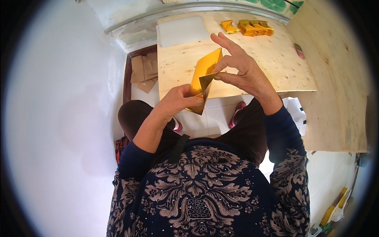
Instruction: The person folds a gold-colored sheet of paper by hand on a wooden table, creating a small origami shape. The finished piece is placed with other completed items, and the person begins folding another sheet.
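A partly folded sheet of shiny gold paper [204, 67] is held up in front of me, tilted, just off the near edge of the table. My left hand [177, 98] grips its lower left end, with the thumb on top near a fold. On the other side, my right hand [245, 70] pinches a raised pointed flap between thumb and index finger, its other fingers stretched out. The flap's darker gold face is turned toward me.
Folded gold paper pieces [256, 28] lie in overlapping rows at the back of the wooden table [237, 55]. White sheets [181, 31] are at the back left, a small red device [299, 51] at the right. Brown paper [144, 69] sits left of the table; a wooden panel [335, 79] stands right.
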`<state>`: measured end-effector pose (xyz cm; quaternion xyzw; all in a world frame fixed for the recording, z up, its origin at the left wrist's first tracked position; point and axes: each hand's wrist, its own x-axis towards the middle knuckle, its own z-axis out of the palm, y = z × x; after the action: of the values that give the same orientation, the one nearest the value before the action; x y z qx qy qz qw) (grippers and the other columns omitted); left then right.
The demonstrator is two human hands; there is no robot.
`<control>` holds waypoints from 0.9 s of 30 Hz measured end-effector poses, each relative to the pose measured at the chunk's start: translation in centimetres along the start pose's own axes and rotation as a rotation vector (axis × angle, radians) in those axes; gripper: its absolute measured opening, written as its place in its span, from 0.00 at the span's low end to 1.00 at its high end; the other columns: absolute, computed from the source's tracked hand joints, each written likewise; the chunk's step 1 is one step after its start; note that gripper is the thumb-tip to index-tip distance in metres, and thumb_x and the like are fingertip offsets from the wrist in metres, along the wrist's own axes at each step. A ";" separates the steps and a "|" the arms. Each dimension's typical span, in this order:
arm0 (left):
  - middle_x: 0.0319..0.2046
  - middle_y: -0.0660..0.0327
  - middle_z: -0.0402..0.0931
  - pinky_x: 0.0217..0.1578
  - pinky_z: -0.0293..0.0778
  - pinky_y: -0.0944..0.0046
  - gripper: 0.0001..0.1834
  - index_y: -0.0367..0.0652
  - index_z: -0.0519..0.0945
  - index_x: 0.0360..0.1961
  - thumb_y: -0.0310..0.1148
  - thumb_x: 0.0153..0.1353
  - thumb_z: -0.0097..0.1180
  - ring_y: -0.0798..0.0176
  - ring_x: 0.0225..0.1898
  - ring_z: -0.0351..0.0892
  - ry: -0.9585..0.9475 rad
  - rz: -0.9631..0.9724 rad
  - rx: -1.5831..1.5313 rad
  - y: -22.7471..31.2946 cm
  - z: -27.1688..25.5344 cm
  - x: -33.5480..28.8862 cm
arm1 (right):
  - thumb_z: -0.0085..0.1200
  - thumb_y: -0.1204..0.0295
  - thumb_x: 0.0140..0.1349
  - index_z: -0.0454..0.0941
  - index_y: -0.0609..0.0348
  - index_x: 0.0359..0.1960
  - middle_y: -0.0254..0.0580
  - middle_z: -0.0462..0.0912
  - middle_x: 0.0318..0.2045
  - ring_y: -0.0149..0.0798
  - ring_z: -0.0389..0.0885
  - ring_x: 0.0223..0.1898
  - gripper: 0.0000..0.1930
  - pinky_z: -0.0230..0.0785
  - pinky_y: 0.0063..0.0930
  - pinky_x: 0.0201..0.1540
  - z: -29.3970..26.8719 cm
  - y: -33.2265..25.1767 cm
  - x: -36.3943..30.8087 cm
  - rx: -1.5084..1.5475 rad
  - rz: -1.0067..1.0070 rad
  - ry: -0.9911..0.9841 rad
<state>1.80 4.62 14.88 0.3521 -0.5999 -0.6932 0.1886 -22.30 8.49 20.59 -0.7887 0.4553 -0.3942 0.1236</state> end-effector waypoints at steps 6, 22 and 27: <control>0.33 0.65 0.82 0.36 0.73 0.75 0.15 0.36 0.83 0.44 0.34 0.58 0.68 0.74 0.31 0.77 0.156 0.002 -0.003 1.2 0.6 0.0 | 0.68 0.71 0.57 0.80 0.56 0.50 0.45 0.76 0.60 0.42 0.74 0.61 0.18 0.71 0.33 0.58 1.3 0.3 -0.8 0.400 0.279 0.367; 0.35 0.61 0.82 0.39 0.74 0.71 0.21 0.33 0.82 0.47 0.37 0.56 0.65 0.70 0.34 0.79 0.120 0.001 0.302 3.1 -0.6 -0.6 | 0.62 0.63 0.64 0.81 0.55 0.36 0.29 0.82 0.27 0.20 0.76 0.29 0.09 0.63 0.14 0.31 5.8 0.1 -2.7 0.858 0.701 -0.016; 0.41 0.60 0.82 0.36 0.74 0.75 0.27 0.39 0.77 0.54 0.40 0.56 0.67 0.71 0.36 0.81 0.095 0.105 -0.044 0.4 -1.5 -1.7 | 0.59 0.65 0.66 0.80 0.54 0.34 0.27 0.79 0.23 0.19 0.71 0.25 0.08 0.58 0.14 0.29 5.3 0.5 -2.6 0.892 0.759 0.170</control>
<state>4.02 4.65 15.68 0.3485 -0.5925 -0.6779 0.2606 -19.45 9.45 15.47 -0.4081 0.5042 -0.5377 0.5387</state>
